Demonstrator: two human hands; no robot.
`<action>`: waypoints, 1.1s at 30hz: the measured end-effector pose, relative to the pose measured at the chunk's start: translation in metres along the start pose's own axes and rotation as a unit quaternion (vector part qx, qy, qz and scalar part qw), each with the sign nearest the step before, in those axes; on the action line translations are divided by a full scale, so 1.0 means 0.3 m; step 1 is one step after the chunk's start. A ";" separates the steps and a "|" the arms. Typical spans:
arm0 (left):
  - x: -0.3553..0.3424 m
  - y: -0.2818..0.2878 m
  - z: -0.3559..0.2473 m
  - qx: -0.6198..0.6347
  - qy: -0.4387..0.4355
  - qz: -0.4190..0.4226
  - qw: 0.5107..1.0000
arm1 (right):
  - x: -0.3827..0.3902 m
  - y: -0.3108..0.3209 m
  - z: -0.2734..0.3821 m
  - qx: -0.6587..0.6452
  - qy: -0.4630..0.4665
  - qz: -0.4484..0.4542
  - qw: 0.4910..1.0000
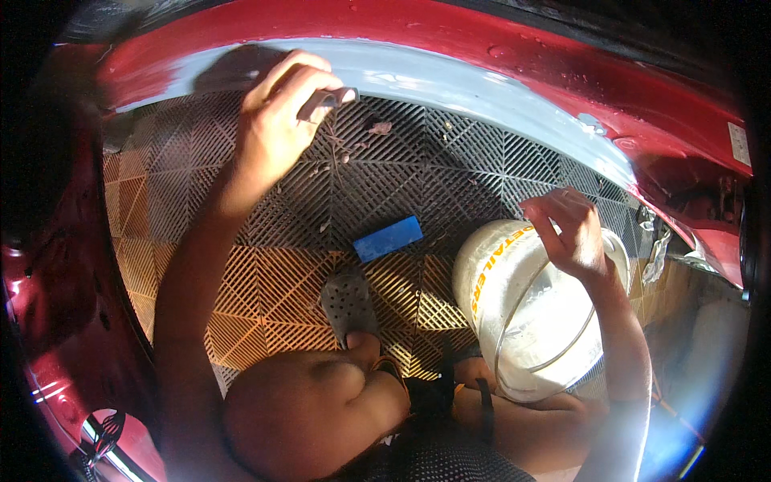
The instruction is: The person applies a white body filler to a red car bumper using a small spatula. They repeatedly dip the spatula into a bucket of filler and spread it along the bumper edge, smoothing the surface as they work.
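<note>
My left hand [279,108] is raised at the upper left, fingers closed round a small folded piece of dark grey sandpaper [320,103]. It is close to the grey-primed strip [401,76] along the edge of a red car panel [474,36] and casts a shadow there; whether it touches cannot be told. Over the rim of a whitish bucket [482,277], my right hand [569,229] hangs with bent fingers and the thumb apart, nothing visible in it. The bucket leans toward me, and its wire handle crosses the opening.
A blue block [388,238] lies on the slatted floor tiles [450,161], black near the car and orange-brown nearer me. Bits of debris [380,128] are scattered there. My shoe [348,305] stands just below the block. Another dark red panel [64,321] bounds the left side.
</note>
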State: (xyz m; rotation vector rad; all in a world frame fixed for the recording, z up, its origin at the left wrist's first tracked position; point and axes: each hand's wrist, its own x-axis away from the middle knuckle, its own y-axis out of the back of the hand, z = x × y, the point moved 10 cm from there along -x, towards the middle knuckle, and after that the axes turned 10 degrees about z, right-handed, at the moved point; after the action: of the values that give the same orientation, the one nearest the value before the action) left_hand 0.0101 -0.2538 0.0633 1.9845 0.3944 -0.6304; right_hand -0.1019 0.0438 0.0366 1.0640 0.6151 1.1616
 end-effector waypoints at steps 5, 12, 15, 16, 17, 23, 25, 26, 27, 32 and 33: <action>-0.121 -0.108 -0.084 -0.101 -0.181 0.002 0.978 | -0.037 0.003 0.032 0.011 -0.005 -0.023 1.000; -0.073 -0.049 -0.022 -0.172 -0.177 -0.014 0.969 | -0.034 -0.003 0.027 0.000 -0.002 -0.021 1.000; -0.145 -0.158 -0.133 -0.174 -0.236 0.024 0.956 | -0.022 0.002 0.012 -0.001 -0.012 -0.026 1.000; -0.158 -0.174 -0.158 -0.174 -0.252 0.046 0.951 | -0.008 0.005 0.008 -0.003 -0.016 -0.035 0.999; -0.143 -0.153 -0.135 -0.177 -0.234 0.034 0.955 | -0.003 -0.004 0.012 -0.007 -0.017 -0.036 0.999; -0.139 -0.130 -0.113 -0.168 -0.212 0.020 0.963 | -0.041 0.006 0.020 -0.021 -0.005 -0.046 0.999; -0.162 -0.183 -0.165 -0.169 -0.242 0.048 0.954 | -0.012 0.000 0.002 -0.023 -0.002 -0.053 0.998; -0.143 -0.163 -0.139 -0.180 -0.232 0.040 0.955 | -0.004 -0.006 0.002 -0.028 -0.002 -0.053 0.998; -0.128 -0.125 -0.102 -0.193 -0.225 0.028 0.955 | 0.006 0.008 -0.004 -0.029 -0.001 -0.055 0.998; -0.137 -0.151 -0.131 -0.172 -0.201 0.018 0.964 | -0.032 0.011 0.017 -0.027 0.019 -0.067 0.997; -0.166 -0.188 -0.163 -0.160 -0.224 0.047 0.960 | -0.020 0.012 0.007 -0.028 0.013 -0.066 0.997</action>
State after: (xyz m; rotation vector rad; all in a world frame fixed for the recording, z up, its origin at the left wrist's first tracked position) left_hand -0.0466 -0.1848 0.0709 1.4886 0.1116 -0.8708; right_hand -0.1036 0.0375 0.0398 0.9482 0.6592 1.0738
